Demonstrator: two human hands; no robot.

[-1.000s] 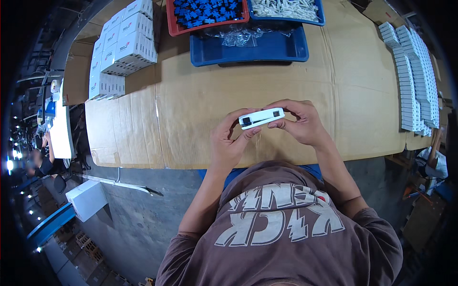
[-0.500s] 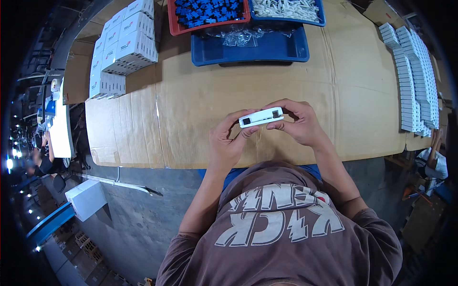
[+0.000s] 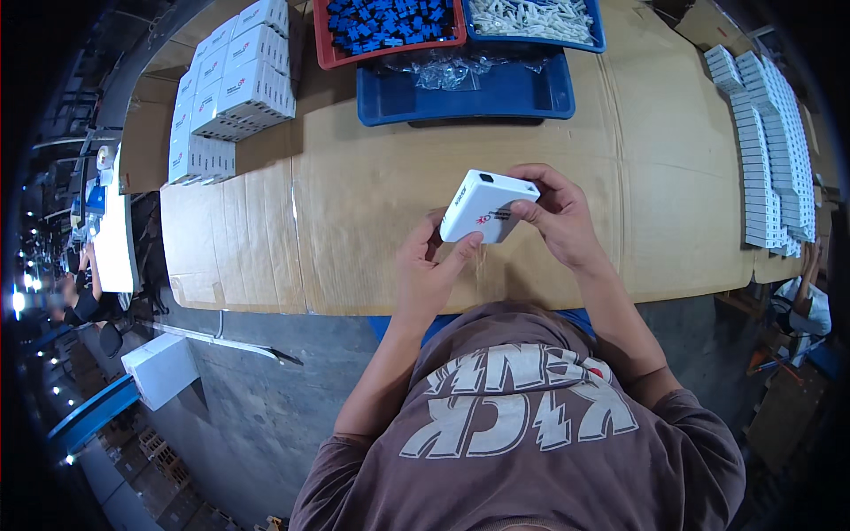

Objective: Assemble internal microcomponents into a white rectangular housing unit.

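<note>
You hold a small white box (image 3: 488, 205) tilted above the cardboard-covered surface (image 3: 354, 203), left hand (image 3: 431, 270) propping its lower edge, right hand (image 3: 556, 217) fingers (image 3: 524, 211) closed on its far corner; such a light corner grip could let it slip and drop between your hands.

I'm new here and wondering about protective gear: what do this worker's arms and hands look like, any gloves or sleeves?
No gloves: the left hand and the right hand are bare, with no rings, watch or wristbands that show. The forearms are uncovered too. The short sleeves belong to a brown T-shirt with large whitish block lettering and small red accents across its front.
</note>
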